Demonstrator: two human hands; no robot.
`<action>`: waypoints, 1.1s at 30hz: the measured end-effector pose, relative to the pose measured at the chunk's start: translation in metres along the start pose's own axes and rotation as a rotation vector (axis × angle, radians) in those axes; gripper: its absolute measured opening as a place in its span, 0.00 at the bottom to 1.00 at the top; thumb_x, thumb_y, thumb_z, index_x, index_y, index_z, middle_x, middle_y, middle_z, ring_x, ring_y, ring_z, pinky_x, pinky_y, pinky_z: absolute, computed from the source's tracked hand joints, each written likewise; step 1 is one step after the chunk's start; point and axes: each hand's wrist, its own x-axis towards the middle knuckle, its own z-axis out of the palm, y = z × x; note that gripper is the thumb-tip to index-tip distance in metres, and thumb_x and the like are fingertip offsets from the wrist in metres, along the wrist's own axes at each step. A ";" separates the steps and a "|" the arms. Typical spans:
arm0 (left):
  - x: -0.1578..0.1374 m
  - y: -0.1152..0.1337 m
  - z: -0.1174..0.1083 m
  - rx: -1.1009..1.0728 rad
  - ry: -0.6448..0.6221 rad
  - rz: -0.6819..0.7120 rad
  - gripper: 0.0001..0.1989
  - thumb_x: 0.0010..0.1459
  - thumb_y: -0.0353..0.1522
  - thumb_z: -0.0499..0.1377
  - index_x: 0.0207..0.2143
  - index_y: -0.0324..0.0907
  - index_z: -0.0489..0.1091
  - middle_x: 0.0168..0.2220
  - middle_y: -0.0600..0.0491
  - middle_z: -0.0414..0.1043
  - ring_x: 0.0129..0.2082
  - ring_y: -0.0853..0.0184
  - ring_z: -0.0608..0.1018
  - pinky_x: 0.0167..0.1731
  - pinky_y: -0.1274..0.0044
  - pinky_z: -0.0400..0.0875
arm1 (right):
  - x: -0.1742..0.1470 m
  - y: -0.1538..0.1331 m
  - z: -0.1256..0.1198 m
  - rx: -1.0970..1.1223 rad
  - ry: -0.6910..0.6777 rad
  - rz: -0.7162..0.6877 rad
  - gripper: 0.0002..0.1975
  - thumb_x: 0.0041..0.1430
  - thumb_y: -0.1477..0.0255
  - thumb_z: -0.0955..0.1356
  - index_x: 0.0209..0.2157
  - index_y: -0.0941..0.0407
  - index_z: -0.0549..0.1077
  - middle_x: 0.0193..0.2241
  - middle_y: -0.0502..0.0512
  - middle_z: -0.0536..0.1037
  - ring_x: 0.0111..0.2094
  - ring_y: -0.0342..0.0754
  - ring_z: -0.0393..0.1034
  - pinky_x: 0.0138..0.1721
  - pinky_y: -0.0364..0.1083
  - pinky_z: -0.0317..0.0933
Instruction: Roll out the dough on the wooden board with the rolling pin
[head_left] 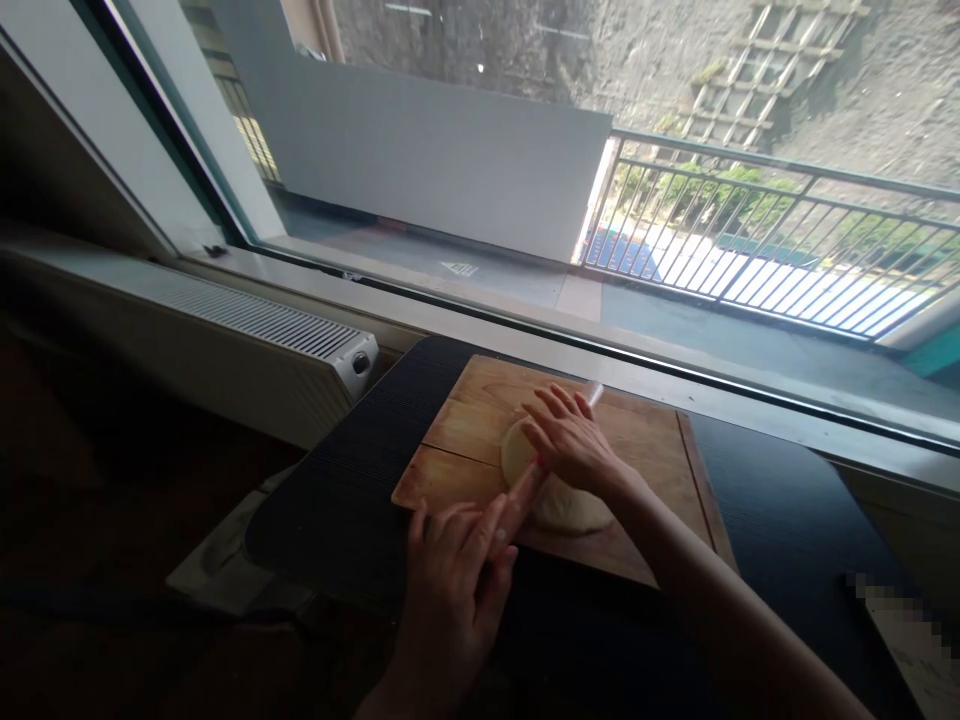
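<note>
The dough (pixel 559 497) lay flat on the board (pixel 465 435), near its middle. A thin pin (pixel 529 490) lay across the dough, slanting. The right hand (pixel 574 440) pressed on the far part of the pin with fingers stretched flat, grasping nothing. The left hand (pixel 457 570) pressed on the near end, fingers also flat and released. The board rested on a dark desk (pixel 352 480) just beside the window (pixel 600 150).

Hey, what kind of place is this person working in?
Probably a home, at a dark table set against a big window. A radiator stands under the sill, a railed balcony lies outside, and both hands press a rolling pin over dough on a wooden board.
</note>
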 end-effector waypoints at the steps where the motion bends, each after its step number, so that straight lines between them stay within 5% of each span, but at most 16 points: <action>1: 0.000 -0.005 -0.001 0.031 0.016 -0.022 0.24 0.59 0.32 0.53 0.58 0.45 0.56 0.46 0.49 0.69 0.49 0.61 0.69 0.57 0.56 0.48 | 0.020 -0.011 0.002 0.011 -0.015 -0.022 0.25 0.65 0.56 0.50 0.56 0.49 0.61 0.60 0.53 0.58 0.63 0.53 0.42 0.60 0.57 0.38; 6: -0.008 -0.016 -0.007 0.135 0.071 -0.067 0.23 0.59 0.32 0.53 0.57 0.43 0.59 0.46 0.48 0.70 0.47 0.60 0.70 0.57 0.58 0.50 | 0.074 -0.050 0.008 0.035 -0.049 -0.071 0.25 0.63 0.53 0.52 0.50 0.52 0.67 0.55 0.56 0.65 0.61 0.55 0.47 0.56 0.55 0.46; 14: -0.011 0.028 0.005 -0.050 -0.059 0.065 0.28 0.57 0.27 0.53 0.60 0.45 0.53 0.45 0.50 0.69 0.49 0.62 0.68 0.59 0.56 0.46 | -0.045 0.014 -0.004 0.002 0.022 -0.047 0.23 0.66 0.61 0.51 0.58 0.49 0.59 0.61 0.50 0.57 0.64 0.51 0.37 0.61 0.55 0.36; 17: -0.009 0.032 0.010 -0.065 -0.060 0.068 0.27 0.58 0.28 0.53 0.60 0.44 0.53 0.46 0.49 0.70 0.49 0.62 0.69 0.59 0.56 0.46 | -0.057 0.022 -0.004 -0.015 0.032 0.000 0.24 0.66 0.61 0.51 0.61 0.51 0.55 0.63 0.53 0.53 0.64 0.51 0.36 0.61 0.55 0.36; 21: -0.014 0.012 0.010 0.059 0.010 0.006 0.24 0.57 0.32 0.54 0.56 0.42 0.58 0.47 0.48 0.70 0.49 0.59 0.69 0.58 0.55 0.47 | -0.010 -0.012 0.004 -0.008 0.052 -0.051 0.24 0.66 0.59 0.50 0.57 0.50 0.61 0.60 0.53 0.58 0.64 0.53 0.40 0.60 0.58 0.35; 27: -0.014 -0.007 0.000 0.160 0.064 -0.047 0.21 0.57 0.36 0.55 0.53 0.41 0.61 0.46 0.47 0.71 0.47 0.58 0.70 0.56 0.56 0.50 | 0.060 -0.060 0.012 -0.005 -0.016 -0.136 0.25 0.62 0.54 0.55 0.50 0.54 0.67 0.53 0.58 0.67 0.60 0.55 0.49 0.56 0.55 0.47; 30: -0.009 0.004 -0.002 0.114 0.054 -0.018 0.23 0.57 0.34 0.55 0.55 0.43 0.60 0.45 0.48 0.70 0.48 0.59 0.69 0.57 0.56 0.48 | 0.033 -0.043 0.006 -0.012 -0.004 -0.090 0.24 0.64 0.56 0.53 0.49 0.54 0.68 0.54 0.57 0.67 0.61 0.54 0.47 0.58 0.55 0.44; 33: -0.006 0.020 0.000 0.008 -0.020 0.029 0.25 0.58 0.32 0.54 0.58 0.47 0.57 0.44 0.50 0.70 0.48 0.60 0.69 0.58 0.56 0.46 | -0.027 -0.007 -0.001 -0.041 0.018 -0.011 0.23 0.66 0.59 0.51 0.53 0.53 0.64 0.58 0.55 0.63 0.63 0.52 0.42 0.60 0.56 0.39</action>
